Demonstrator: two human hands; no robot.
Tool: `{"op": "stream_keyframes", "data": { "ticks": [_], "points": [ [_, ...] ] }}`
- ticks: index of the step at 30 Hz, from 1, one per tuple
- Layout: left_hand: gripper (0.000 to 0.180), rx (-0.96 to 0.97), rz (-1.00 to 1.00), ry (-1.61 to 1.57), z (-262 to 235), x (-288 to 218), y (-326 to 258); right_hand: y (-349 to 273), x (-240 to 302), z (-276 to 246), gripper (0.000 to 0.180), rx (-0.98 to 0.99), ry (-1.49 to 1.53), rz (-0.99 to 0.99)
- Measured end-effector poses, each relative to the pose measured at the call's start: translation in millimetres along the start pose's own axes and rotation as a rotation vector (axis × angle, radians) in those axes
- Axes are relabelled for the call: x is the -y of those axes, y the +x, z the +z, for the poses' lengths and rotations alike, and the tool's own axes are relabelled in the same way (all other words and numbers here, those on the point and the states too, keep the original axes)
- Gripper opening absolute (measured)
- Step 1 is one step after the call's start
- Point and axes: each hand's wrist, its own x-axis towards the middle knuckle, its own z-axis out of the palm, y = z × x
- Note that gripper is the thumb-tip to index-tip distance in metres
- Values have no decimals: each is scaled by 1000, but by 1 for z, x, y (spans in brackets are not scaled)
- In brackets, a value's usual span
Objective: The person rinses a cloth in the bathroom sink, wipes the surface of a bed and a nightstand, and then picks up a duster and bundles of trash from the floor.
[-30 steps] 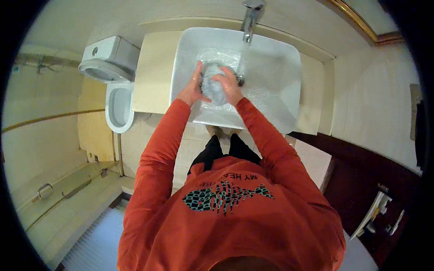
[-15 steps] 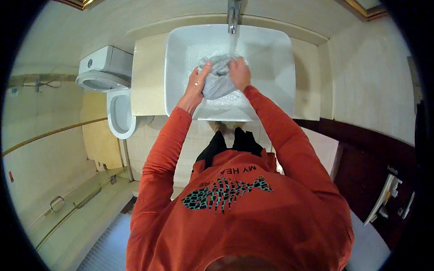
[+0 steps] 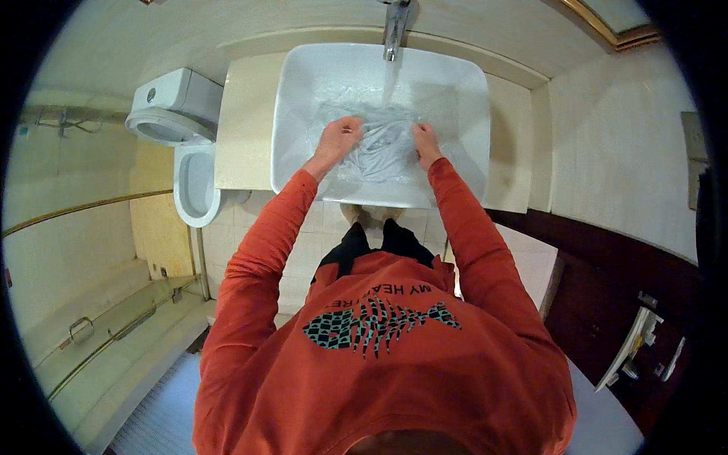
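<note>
Rinse step, apparently: left hand (image 3: 340, 139) and right hand (image 3: 427, 142) pinch grey cloth (image 3: 385, 149) below running faucet (image 3: 394, 32); next likely needs regathering.

The faucet (image 3: 394, 34) bars the frame's upper centre; grey cloth (image 3: 387, 140), probably partly underwater, blocks below; the basin (image 3: 465, 91) offers passage at right.

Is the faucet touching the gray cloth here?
Apart: in the head view, running water crosses a visible gap between the faucet and the gray cloth.
</note>
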Motion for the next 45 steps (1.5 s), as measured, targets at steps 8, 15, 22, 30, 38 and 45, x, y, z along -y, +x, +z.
{"op": "stream_keyframes", "data": {
  "ticks": [8,15,22,30,38,45],
  "points": [
    [54,108,-196,-646,20,-13,-2,-122,150,19,18,464,150,-606],
    [58,143,-236,-1272,4,-41,-31,-91,76,14,62,432,-88,-40],
    [58,107,-119,-610,-13,-60,-49,-95,52,43,70,632,159,49],
    [65,-19,77,-756,2,-74,-74,-114,60,36,70,539,-129,-148],
    [61,-141,-38,-520,3,-46,-63,-132,79,40,47,604,808,-53],
    [35,-268,174,-708,-25,-64,-89,-145,135,-8,19,499,389,-105]
  ]
}}
